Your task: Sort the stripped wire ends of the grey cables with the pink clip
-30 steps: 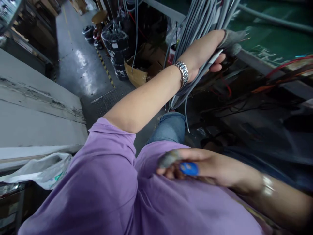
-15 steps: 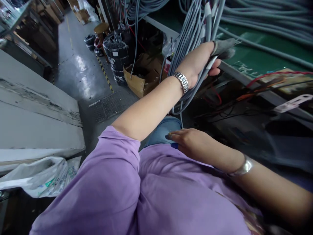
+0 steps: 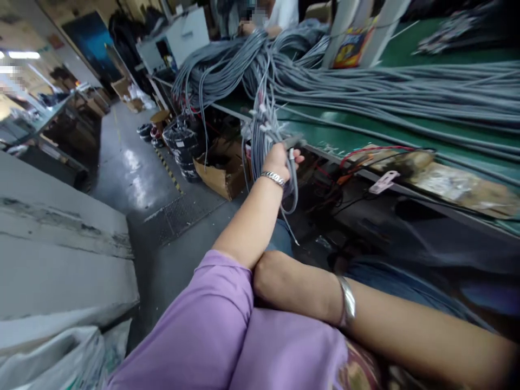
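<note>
My left hand (image 3: 281, 158), with a metal watch on its wrist, reaches forward to the bench edge and grips a looped bundle of grey cables (image 3: 258, 143). Grey coverings show on its thumb and finger, while other fingertips curl bare around the cable. Pale cable ends stick out above the hand, and loops hang below it. My right hand (image 3: 272, 277), with a silver bangle, lies across my front against my left forearm. That forearm hides its fingers, so I cannot see what they hold, if anything.
Long grey cables (image 3: 385, 92) cover the green bench (image 3: 312, 130). A person's hands (image 3: 247, 27) are at the far side. Below stand a cardboard box (image 3: 227, 173) and black-wrapped coils (image 3: 181, 143). Left is a grey cabinet (image 3: 60, 233); a pink-white strip (image 3: 384, 182) sticks out from the bench edge.
The view has lifted, showing more bench, cables and a person beyond. My left hand still grips the cables, now farther from me. My right hand has moved left, its fingers going behind my left forearm.
</note>
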### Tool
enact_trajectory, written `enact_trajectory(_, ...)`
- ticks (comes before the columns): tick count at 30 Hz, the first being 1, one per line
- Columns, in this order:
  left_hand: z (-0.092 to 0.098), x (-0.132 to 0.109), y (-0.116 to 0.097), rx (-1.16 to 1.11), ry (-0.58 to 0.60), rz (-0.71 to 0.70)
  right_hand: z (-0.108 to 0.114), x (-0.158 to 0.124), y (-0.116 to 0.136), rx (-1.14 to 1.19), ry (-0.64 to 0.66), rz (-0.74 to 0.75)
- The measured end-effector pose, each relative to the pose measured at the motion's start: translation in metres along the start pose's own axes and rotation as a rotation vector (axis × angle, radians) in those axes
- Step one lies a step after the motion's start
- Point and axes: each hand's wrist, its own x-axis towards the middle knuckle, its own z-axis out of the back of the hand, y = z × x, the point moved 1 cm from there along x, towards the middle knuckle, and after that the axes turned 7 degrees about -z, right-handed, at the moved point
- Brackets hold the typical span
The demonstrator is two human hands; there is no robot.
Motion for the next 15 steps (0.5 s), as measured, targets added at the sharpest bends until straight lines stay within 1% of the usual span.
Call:
enact_trajectory(2, 0.006, 0.003, -0.014, -0.081, -0.014, -0.012, -0.006, 0.001, -0.024, 0.065, -0.07, -0.062)
enact_trajectory(3, 0.008, 0.003, -0.021, -0.134, -0.033, -0.024, -0.01, 0.0, -0.038, 0.034, -0.112, -0.192)
enact_trajectory(4, 0.01, 0.004, -0.028, -0.192, -0.053, -0.042, -0.014, -0.002, -0.053, -0.022, -0.133, -0.363)
enact_trajectory(5, 0.011, 0.004, -0.034, -0.244, -0.048, -0.049, -0.018, -0.006, -0.066, -0.066, -0.167, -0.51)
enact_trajectory(6, 0.012, 0.003, -0.04, -0.29, -0.051, -0.056, -0.022, -0.011, -0.077, -0.076, -0.157, -0.601)
enact_trajectory(7, 0.013, 0.002, -0.046, -0.332, -0.068, -0.067, -0.026, -0.016, -0.084, -0.041, -0.113, -0.636)
enact_trajectory(8, 0.014, 0.002, -0.051, -0.364, -0.08, -0.072, -0.03, -0.021, -0.089, 0.031, -0.095, -0.623)
enact_trajectory(10, 0.017, 0.0, -0.059, -0.407, -0.089, -0.091, -0.037, -0.03, -0.092, 0.126, -0.113, -0.597)
enact_trajectory(12, 0.019, 0.0, -0.063, -0.423, -0.07, -0.116, -0.042, -0.038, -0.09, 0.134, -0.136, -0.607)
enact_trajectory(15, 0.022, 0.0, -0.065, -0.389, -0.052, -0.138, -0.045, -0.045, -0.087, 0.108, -0.112, -0.655)
